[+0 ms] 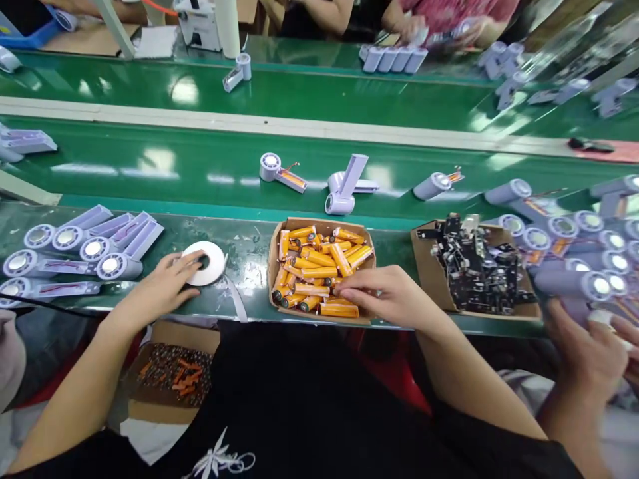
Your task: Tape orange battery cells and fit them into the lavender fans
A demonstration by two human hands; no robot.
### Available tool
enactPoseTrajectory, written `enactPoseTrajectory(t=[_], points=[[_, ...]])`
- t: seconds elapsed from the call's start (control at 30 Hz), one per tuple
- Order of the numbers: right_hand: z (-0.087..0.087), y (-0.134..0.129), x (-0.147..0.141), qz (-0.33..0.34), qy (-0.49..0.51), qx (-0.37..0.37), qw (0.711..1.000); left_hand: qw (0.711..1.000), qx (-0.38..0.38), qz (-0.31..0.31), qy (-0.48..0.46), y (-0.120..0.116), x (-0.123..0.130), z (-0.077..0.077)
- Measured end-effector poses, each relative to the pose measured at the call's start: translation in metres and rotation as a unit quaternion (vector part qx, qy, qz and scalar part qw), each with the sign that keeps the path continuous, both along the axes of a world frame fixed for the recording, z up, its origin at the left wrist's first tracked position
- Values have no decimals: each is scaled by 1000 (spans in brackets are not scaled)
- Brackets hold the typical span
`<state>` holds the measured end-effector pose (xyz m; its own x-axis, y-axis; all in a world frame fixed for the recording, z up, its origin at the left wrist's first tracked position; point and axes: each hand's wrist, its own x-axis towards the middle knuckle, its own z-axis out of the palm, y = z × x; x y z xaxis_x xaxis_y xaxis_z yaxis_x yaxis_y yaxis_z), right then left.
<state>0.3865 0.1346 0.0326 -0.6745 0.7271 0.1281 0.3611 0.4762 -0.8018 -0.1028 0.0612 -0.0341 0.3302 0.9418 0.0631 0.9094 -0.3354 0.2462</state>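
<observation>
While the left hand point(167, 285) is reaching, fingers spread, over the tape roll point(215, 261) at the box's point(273, 259) nine o'clock, the right hand point(387, 291) is seemingly picking among batteries point(319, 258) toward four o'clock, pinch unclear; lifting one is likely calling for firm fingertips.

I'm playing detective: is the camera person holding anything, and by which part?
The left hand touches the left side of the white tape roll, no firm grip visible. The right hand is among orange batteries; whether it pinches one cannot be told.
</observation>
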Motion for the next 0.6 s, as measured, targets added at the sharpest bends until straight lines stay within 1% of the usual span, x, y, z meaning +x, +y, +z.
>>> enactPoseTrajectory(t=[0.03, 0.07, 0.13, 0.17, 0.23, 0.27, 0.33, 0.37, 0.4, 0.47, 0.5, 0.53, 0.57, 0.6], points=[[0, -3, -8, -9, 6, -7, 1000, 1000, 11, 4, 6, -7, 2, 3], [0, -6, -19, -19, 10, -20, 1000, 1000, 30, 4, 5, -10, 10, 8], [2, -11, -45, -18, 12, -63, 998, 996, 85, -3, -10, -10, 35, 17], [3, -14, -59, 0, 12, -83, 996, 993, 116, -11, -23, -9, 50, 22], [3, -23, -82, 61, 20, -98, 993, 981, 183, -30, -50, -10, 78, 28], [2, -28, -90, 99, 26, -89, 991, 974, 215, -39, -60, -10, 88, 29], [0, -41, -100, 181, 24, -54, 982, 962, 262, -42, -71, -9, 101, 30], [-1, -47, -100, 221, 1, -30, 975, 957, 278, -34, -79, -7, 105, 30], [0, -52, -98, 256, -45, -5, 966, 953, 289, -22, -90, -6, 107, 30], [5, -56, -87, 303, -170, 42, 937, 947, 293, 12, -131, -5, 112, 31], [9, -54, -79, 305, -223, 56, 924, 944, 291, 27, -153, -6, 114, 33], [14, -49, -70, 285, -256, 66, 921, 941, 289, 37, -170, -8, 117, 35], [17, -40, -60, 242, -269, 76, 929, 939, 290, 43, -179, -10, 121, 36], [20, -30, -50, 171, -268, 88, 944, 938, 294, 43, -180, -13, 124, 38]])
